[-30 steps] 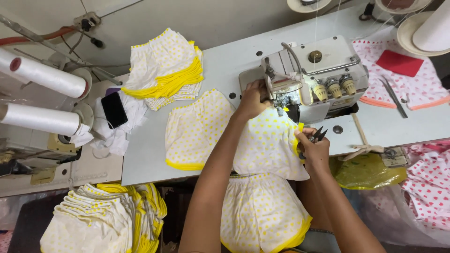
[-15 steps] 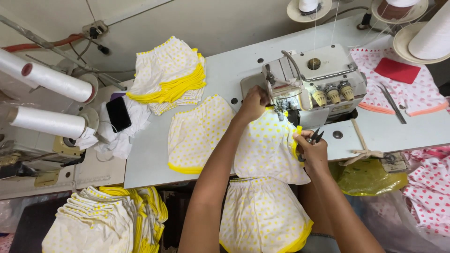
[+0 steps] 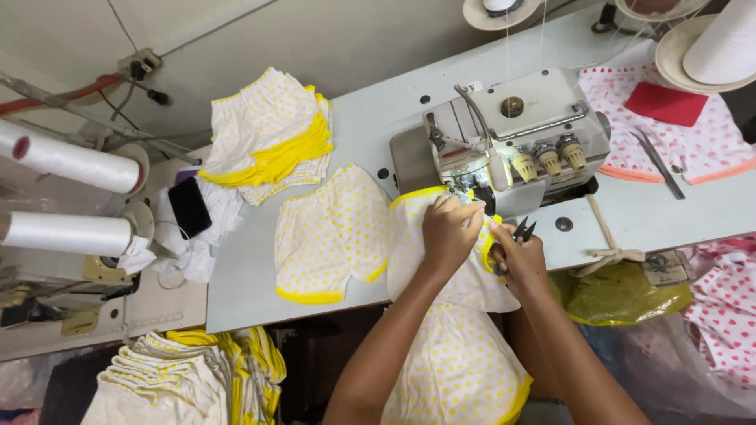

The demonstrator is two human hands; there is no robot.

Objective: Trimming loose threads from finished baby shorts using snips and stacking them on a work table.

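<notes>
The left hand (image 3: 450, 228) lies with its fingers flat and closed on a white garment with yellow dots (image 3: 441, 264), pressing it to the worktop (image 3: 370, 134) in front of the sewing machine (image 3: 516, 134), near the worktop's front edge. The right hand (image 3: 520, 256) is curled around small black snips (image 3: 521, 231) and pinches the garment's yellow trim (image 3: 488, 256). The cloth looks light, soft and limp, likely to bunch or slide, so it is best held at the stitched edge. A finished pair of shorts (image 3: 331, 232) lies flat at the middle; a folded stack (image 3: 268, 134) sits toward the back left corner. A yellowish plastic bag (image 3: 622, 291) hangs below the front edge at right.
</notes>
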